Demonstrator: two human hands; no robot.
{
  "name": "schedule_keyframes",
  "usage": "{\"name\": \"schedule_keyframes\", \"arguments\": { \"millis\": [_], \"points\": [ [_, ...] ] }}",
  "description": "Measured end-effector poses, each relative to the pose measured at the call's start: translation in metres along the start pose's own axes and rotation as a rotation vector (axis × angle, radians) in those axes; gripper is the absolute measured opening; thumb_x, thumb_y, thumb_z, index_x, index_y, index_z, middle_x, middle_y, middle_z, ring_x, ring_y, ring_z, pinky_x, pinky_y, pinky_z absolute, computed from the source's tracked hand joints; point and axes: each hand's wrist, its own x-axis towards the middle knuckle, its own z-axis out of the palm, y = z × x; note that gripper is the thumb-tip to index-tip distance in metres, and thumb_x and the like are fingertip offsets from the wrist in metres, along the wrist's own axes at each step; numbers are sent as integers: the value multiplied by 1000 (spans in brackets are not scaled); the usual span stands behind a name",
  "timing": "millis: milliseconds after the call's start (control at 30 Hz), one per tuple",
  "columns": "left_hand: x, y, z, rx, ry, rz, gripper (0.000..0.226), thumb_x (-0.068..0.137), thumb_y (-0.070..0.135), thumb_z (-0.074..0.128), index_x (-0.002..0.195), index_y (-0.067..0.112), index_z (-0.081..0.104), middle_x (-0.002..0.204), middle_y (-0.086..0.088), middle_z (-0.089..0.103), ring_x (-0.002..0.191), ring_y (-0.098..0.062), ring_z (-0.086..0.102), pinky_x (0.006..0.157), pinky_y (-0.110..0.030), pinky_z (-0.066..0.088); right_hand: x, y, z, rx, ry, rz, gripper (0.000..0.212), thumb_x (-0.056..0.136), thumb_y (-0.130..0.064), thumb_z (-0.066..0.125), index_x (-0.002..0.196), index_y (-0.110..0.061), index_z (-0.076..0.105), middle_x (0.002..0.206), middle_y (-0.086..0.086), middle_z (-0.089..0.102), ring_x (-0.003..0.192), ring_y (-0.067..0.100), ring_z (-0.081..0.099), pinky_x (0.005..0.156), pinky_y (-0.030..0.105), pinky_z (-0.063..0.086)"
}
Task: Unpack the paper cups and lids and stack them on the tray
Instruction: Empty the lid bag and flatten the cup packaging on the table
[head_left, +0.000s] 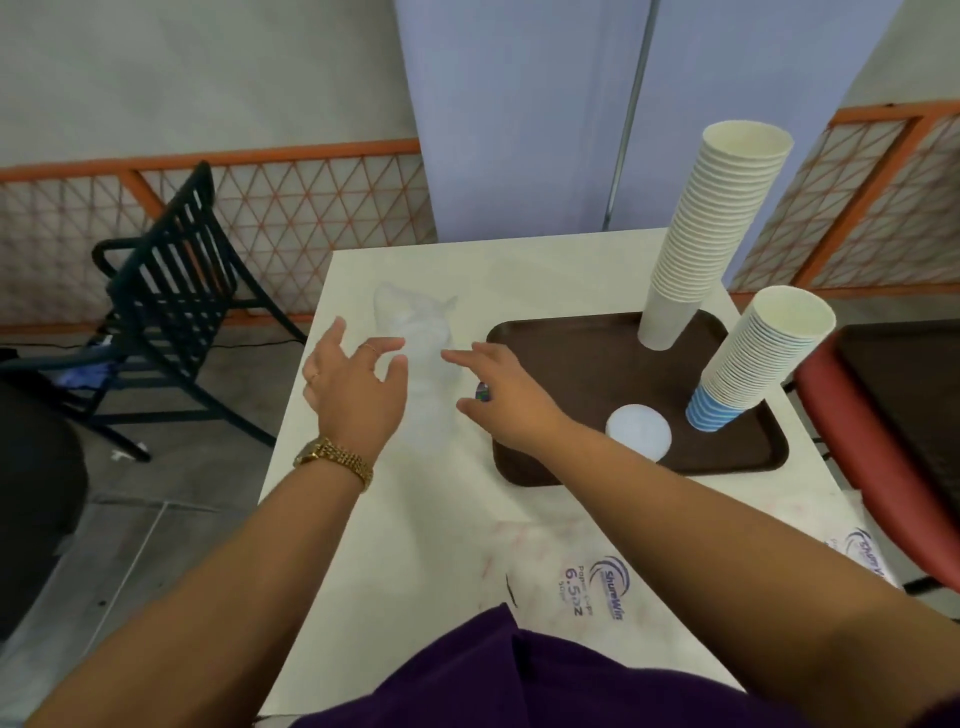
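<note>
Brown tray (571, 338) at right of centre already carries two tall cup stacks (711, 228) and one lid (638, 432). At centre, the left hand (353, 384) and right hand (498, 389), fingers spread, flank the unopened sleeve of lids (423, 358) on the bench (441, 519); those remain.

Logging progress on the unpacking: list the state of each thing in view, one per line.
White cup stack: upright on tray, leaning.
Blue-based cup stack: upright on tray, leaning.
Lids: on tray.
Plastic sleeve: lying on table, still packed.
Left hand: open, by sleeve.
Right hand: open, by sleeve.
Empty wrapper: flat on table.
</note>
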Motion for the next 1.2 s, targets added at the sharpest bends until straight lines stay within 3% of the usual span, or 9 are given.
{"name": "schedule_keyframes", "arguments": {
  "millis": [67, 200, 333, 467, 600, 833, 967, 1100, 1200],
  "points": [
    [14, -12, -4, 89, -126, -52, 25, 97, 39, 51, 117, 37, 66, 156, 4, 27, 139, -26, 25, 113, -43, 22, 10, -11, 6, -116, -49, 17, 54, 98, -21, 54, 144, -43, 39, 157, -5, 21, 107, 11, 57, 72, 14, 40],
    [28, -26, -4, -29, -336, -41, 36, 98, 22, 49, 134, 23, 57, 147, 0, 45, 129, -22, 46, 102, -30, 37, 25, -22, 17, -246, -30, 45, 32, 100, -21, 50, 130, -26, 60, 138, -1, 50, 119, 18, 55, 92, 27, 45],
    [25, -26, -14, -84, -349, -10, 45, 95, 9, 46, 137, 21, 53, 139, -2, 53, 119, -24, 55, 90, -27, 45, 22, -27, 19, -208, 50, 126, 27, 100, -24, 51, 119, -20, 70, 123, -5, 64, 111, 15, 60, 80, 21, 41],
    [17, -24, -28, -135, -359, 53, 43, 94, 13, 49, 135, 25, 54, 131, -7, 58, 110, -28, 60, 82, -28, 51, 0, -30, 9, -137, 124, 89, 24, 98, -24, 55, 112, -21, 74, 110, -9, 67, 96, 8, 60, 84, 20, 46],
    [-6, -8, -40, -181, -406, 117, 45, 93, 13, 51, 135, 27, 54, 124, -18, 60, 63, -7, 51, 50, -15, 35, -41, -31, -12, -116, 203, 36, 23, 96, -18, 57, 110, -21, 75, 90, -21, 56, 80, -2, 53, 70, 0, 33],
    [-76, 35, -42, -301, -467, 177, 47, 92, 12, 55, 135, 28, 54, 124, -11, 59, 62, -3, 49, 59, -14, 38, -122, -10, -58, -2, 287, 71, 15, 90, -18, 68, 97, -29, 77, 89, -19, 65, 85, 1, 60, 79, 21, 46],
    [-120, 64, -29, -344, -489, 183, 49, 91, 11, 56, 137, 27, 53, 103, -3, 55, 59, 1, 50, 53, -8, 38, -166, 13, -85, 66, 284, 68, 20, 89, -16, 70, 90, -35, 75, 90, -14, 70, 82, 3, 64, 75, 24, 53],
    [-171, 93, -6, -344, -477, 167, 52, 92, 10, 55, 140, 28, 50, 93, 9, 49, 56, 0, 48, 50, -7, 37, -208, 41, -111, 40, 237, 32, 30, 88, -18, 71, 82, -47, 70, 90, -19, 70, 84, -1, 64, 74, 13, 49],
    [-202, 110, 14, -343, -455, 151, 53, 92, 9, 53, 141, 28, 48, 92, 10, 52, 62, -1, 51, 54, -5, 40, -228, 69, -125, 1, 214, 57, 19, 88, -16, 70, 91, -35, 75, 88, -24, 66, 85, -7, 61, 74, 7, 43]
  ]
}}
